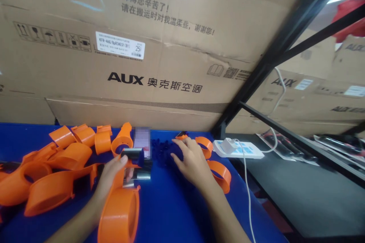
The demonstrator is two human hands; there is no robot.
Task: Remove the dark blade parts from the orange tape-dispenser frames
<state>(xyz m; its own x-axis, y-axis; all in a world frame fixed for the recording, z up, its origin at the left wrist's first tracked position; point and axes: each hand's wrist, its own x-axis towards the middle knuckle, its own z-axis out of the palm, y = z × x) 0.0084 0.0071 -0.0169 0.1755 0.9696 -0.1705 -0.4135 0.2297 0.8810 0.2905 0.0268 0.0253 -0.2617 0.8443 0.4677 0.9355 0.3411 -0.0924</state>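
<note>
My left hand (112, 169) grips an orange tape dispenser (119, 214), its round hub hanging toward me. Shiny metal plates, one with a toothed edge (132, 150), show at the dispenser's upper end by my thumb; whether they are all fixed to it, I cannot tell. My right hand (189, 159) is over the blue surface, fingers apart and curved, beside a pile of small dark blue pieces (162, 149). Nothing shows between its fingers. Just behind it lies another orange part with a dark metal end (182, 135), partly hidden.
Several orange dispenser bodies (54, 186) crowd the left of the blue table (165, 212). Two orange rings (221, 176) lie right of my arm. A phone with a blurred screen (142, 142) stands behind. A power strip (242, 149) with a white cable, black shelf frame and cardboard (159, 64) surround.
</note>
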